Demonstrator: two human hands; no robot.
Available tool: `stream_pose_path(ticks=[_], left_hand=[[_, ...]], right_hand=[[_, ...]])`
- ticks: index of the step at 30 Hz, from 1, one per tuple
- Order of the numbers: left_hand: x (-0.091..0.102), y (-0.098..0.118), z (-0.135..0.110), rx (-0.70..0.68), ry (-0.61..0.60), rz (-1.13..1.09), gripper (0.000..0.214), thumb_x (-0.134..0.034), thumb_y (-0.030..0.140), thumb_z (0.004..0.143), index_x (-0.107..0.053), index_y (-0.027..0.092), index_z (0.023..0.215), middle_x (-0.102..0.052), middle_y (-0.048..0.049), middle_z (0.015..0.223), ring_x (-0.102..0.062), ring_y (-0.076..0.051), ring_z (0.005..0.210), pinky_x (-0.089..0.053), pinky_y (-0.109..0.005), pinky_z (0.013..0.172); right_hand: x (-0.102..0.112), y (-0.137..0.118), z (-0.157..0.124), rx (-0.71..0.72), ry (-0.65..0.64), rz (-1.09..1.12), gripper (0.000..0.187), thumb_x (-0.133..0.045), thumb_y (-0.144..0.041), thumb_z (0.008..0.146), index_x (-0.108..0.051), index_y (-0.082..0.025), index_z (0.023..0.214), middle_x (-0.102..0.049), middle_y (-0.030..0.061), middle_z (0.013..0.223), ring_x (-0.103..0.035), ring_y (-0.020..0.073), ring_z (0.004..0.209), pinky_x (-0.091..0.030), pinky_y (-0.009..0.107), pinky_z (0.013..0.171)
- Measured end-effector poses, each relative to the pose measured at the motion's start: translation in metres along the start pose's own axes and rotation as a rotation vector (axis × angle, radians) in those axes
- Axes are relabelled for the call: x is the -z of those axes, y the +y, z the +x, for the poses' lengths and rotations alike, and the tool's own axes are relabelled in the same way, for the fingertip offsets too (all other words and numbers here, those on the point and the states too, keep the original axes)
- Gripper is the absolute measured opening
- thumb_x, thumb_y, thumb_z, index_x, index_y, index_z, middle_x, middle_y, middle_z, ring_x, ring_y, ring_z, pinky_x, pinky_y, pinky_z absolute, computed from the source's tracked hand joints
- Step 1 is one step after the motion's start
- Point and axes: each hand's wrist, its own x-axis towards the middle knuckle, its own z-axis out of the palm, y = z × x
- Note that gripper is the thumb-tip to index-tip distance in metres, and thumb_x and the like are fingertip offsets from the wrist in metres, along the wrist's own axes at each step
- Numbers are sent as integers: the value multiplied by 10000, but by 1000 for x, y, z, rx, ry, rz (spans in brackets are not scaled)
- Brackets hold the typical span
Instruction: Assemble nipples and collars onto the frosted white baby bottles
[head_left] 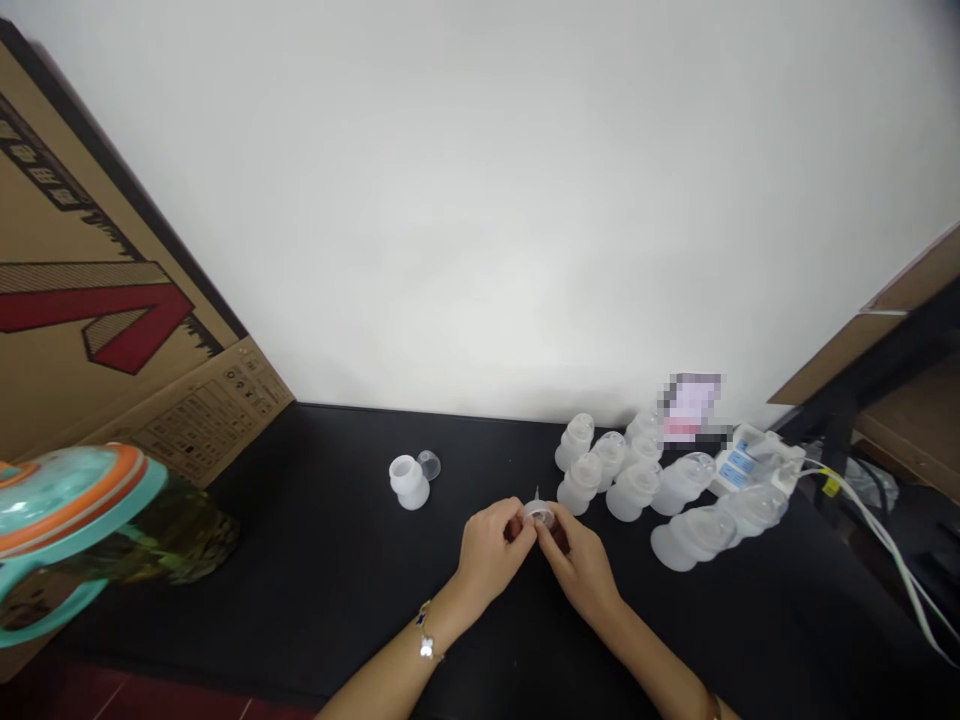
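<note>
Both my left hand (491, 545) and my right hand (579, 560) are closed on a small whitish bottle collar (538, 514), pinching it from either side above the black table. A thin pointed tip stands up at its far edge. Left of my hands an open white baby bottle (409, 482) stands without a top, and a clear dome cap (429, 463) lies behind it. Several capped white bottles (634, 489) stand in a group just right of my hands. Farther right, more bottles (694, 537) lie on their sides.
A large jug with a teal and orange lid (82, 490) stands at the left, before a cardboard box (97, 300). At the right are a white power strip (750, 460) and white cables (889, 540). A white wall (480, 220) rises behind the black table (322, 560).
</note>
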Motion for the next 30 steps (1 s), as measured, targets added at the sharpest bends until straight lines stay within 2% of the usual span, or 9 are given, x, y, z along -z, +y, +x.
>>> stream_pose_path(ticks=[3, 6, 9, 15, 19, 24, 30], left_hand=[[-1, -1, -1, -18, 14, 73, 254, -522, 252, 875, -493, 193, 629, -505, 39, 607, -462, -110, 556, -308, -231, 560], [-2, -2, -2, -36, 34, 99, 216, -535, 249, 873, -535, 196, 664, -534, 31, 641, -495, -113, 581, -339, -228, 584], [-1, 0, -2, -33, 42, 55, 167, -528, 262, 895, -594, 199, 756, -578, 20, 697, -532, -116, 613, -378, -219, 610], [3, 5, -1, -23, 9, -45, 221, -487, 341, 951, -659, 207, 911, -637, 1, 773, -566, -121, 616, -423, -225, 620], [1, 2, -1, -46, -25, -43, 236, -459, 298, 958, -665, 205, 887, -644, -3, 748, -571, -131, 624, -417, -228, 613], [-2, -2, -1, -23, -21, -12, 226, -468, 274, 941, -619, 197, 792, -617, 5, 699, -556, -133, 612, -397, -230, 610], [-2, -2, -1, -17, -27, -19, 209, -471, 261, 923, -605, 201, 774, -601, 11, 682, -542, -133, 600, -382, -230, 596]], right_hand=[[1, -1, 0, -11, 16, 7, 279, -457, -458, 957, -595, -247, 1077, -672, -4, 776, -614, 167, 616, -441, 262, 580], [1, 0, 1, 2, 28, -21, 257, -460, -444, 955, -610, -247, 1027, -667, -3, 756, -611, 172, 609, -439, 266, 572], [1, 2, 1, 6, 19, -17, 273, -447, -446, 965, -626, -240, 979, -644, -9, 715, -588, 166, 597, -417, 257, 556], [2, 2, 2, -15, 5, 114, 358, -437, -504, 967, -644, -212, 999, -645, 1, 715, -571, 163, 594, -422, 248, 558], [1, 1, 1, -24, -3, 160, 372, -441, -512, 965, -648, -208, 1022, -663, 15, 753, -584, 166, 622, -442, 244, 569], [1, 0, 1, -1, -8, 109, 362, -444, -506, 964, -646, -205, 976, -653, 9, 726, -555, 156, 597, -405, 244, 552], [0, 1, 1, 12, -4, 96, 332, -451, -476, 963, -646, -209, 991, -670, 9, 735, -566, 157, 593, -413, 247, 553]])
